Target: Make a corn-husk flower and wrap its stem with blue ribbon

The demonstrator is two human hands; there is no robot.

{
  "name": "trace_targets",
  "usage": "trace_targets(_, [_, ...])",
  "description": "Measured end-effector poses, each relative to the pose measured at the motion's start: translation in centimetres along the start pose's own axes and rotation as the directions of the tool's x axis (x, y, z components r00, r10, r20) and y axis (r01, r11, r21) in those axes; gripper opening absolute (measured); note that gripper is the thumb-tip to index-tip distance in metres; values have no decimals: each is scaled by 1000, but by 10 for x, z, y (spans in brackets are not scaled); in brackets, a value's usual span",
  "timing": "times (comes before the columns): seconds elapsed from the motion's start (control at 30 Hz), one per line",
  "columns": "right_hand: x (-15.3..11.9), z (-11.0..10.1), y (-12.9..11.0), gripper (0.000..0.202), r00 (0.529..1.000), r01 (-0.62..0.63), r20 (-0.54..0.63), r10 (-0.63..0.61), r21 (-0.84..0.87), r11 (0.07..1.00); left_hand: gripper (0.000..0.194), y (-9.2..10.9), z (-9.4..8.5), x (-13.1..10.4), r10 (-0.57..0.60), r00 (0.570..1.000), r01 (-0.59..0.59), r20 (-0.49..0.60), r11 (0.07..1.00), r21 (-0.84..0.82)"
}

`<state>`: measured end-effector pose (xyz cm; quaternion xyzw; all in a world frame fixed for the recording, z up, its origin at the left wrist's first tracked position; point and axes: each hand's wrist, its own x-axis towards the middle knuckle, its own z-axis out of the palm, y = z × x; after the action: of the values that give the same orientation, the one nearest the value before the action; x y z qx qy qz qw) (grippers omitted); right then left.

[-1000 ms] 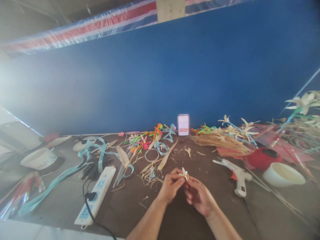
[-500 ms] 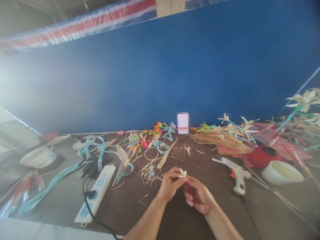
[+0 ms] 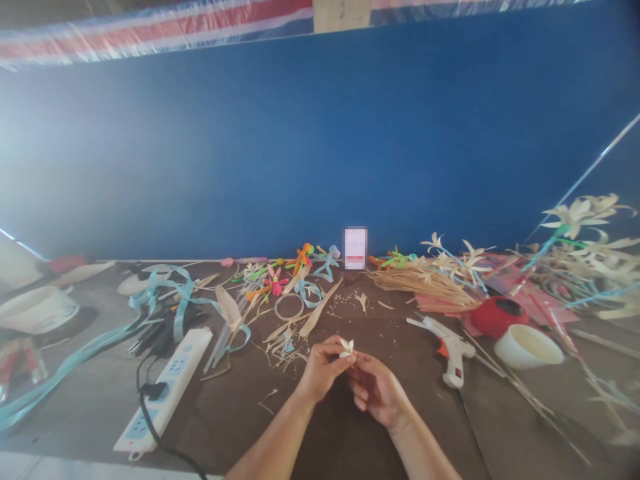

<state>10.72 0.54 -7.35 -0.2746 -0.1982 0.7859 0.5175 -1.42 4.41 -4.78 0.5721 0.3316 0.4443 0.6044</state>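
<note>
A small cream flower with pointed petals stands upright between the fingertips of both hands. My left hand pinches it from the left, thumb and forefinger closed at its base. From the right, my right hand meets it with thumb and forefinger together at the flower's lower side, its other fingers curled loosely beneath. What lies right between the fingertips is hidden. Just beyond the hands, dry husk scraps and a loose pale flower piece lie on the dark table.
A glue gun lies to the right, near a white cup and a red round object. On the left are a power strip with a plugged cord and a blue ribbon. Finished-looking husk flowers stand at the far right.
The camera view has turned slightly to the right and levelled, so the table things sit further left. Both hands keep their pinch around the small flower, with little change.
</note>
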Motion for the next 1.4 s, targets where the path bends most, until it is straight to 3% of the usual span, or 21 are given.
trace_targets(0.1, [-1, 2, -1, 16, 976, 132, -139, -168, -237, 962, 9, -7, -3, 4, -47, 991, 36, -126, 996, -85])
trace_targets(0.17, [-2, 2, -8, 19, 932, 176, -196, -305, -491, 853, 10, -11, -4, 6, -103, 974, 74, -201, 986, -147])
trace_targets(0.23, [-4, 2, -23, 17, 880, 171, -159, -447, -772, 612, 12, -14, -5, 8, -143, 963, 99, -230, 976, -195])
trace_targets(0.3, [-4, 0, -46, 13, 822, 124, -32, -568, -965, 233, 12, -16, -4, 8, -157, 962, 107, -225, 970, -217])
trace_targets(0.37, [-2, -4, -73, 14, 785, 6, 97, -611, -989, -150, 13, -16, -3, 8, -160, 963, 110, -216, 968, -226])
trace_targets(0.43, [4, -10, -99, 18, 797, -139, 151, -585, -897, -420, 15, -17, -2, 7, -169, 962, 116, -215, 964, -239])
trace_targets(0.5, [13, -18, -121, 21, 827, -245, 159, -539, -761, -601, 17, -18, -1, 7, -178, 959, 123, -219, 962, -246])
trace_targets(0.6, [29, -29, -141, 23, 899, -261, 136, -415, -596, -759, 19, -21, -2, 7, -164, 961, 116, -224, 970, -215])
trace_targets(0.83, [56, -34, -135, 24, 955, -180, 111, -275, -519, -836, 22, -23, -2, 7, -151, 961, 110, -230, 977, -182])
trace_targets(1.1, [58, -30, -127, 22, 940, -207, 109, -322, -568, -796, 23, -23, -1, 7, -142, 963, 101, -231, 979, -179])
trace_targets(1.2, [49, -20, -120, 21, 927, -205, 121, -355, -630, -749, 23, -25, 0, 7, -142, 958, 96, -251, 978, -188])
trace_targets(1.3, [34, -6, -105, 23, 935, -123, 144, -324, -724, -679, 23, -28, 0, 7, -128, 958, 81, -255, 979, -188])
trace_targets(1.4, [16, 8, -89, 22, 948, 29, 164, -273, -899, -436, 22, -29, 0, 5, -105, 961, 68, -256, 986, -149])
